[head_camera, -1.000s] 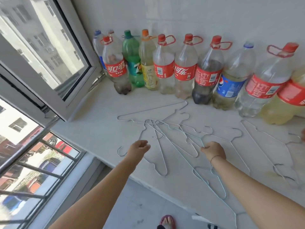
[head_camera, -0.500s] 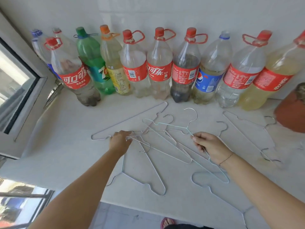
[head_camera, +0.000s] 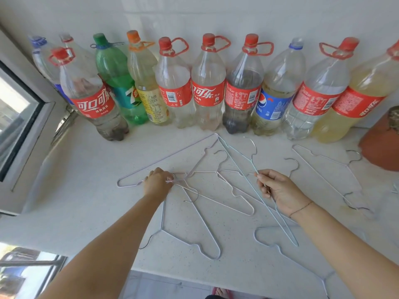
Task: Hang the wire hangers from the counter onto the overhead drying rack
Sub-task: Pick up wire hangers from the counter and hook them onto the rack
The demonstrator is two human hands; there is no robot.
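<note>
- White tiled wall (head_camera: 216, 16) backs a speckled white desk (head_camera: 86, 190); a window (head_camera: 15, 117) stands at left.
- Plastic bottles (head_camera: 207, 89) line the wall in a row; a terracotta pot (head_camera: 380, 145) sits at far right.
- Wire hangers (head_camera: 319, 173) lie flat and scattered on the desk, several overlapping at centre.
- Left grip (head_camera: 158, 184): clenched on the pale lilac hanger (head_camera: 168, 158) where several wires cross.
- Right grip (head_camera: 280, 193): thumb and fingers pinch the light-blue hanger (head_camera: 255, 168) just below its hook; its frame runs back under the wrist.
</note>
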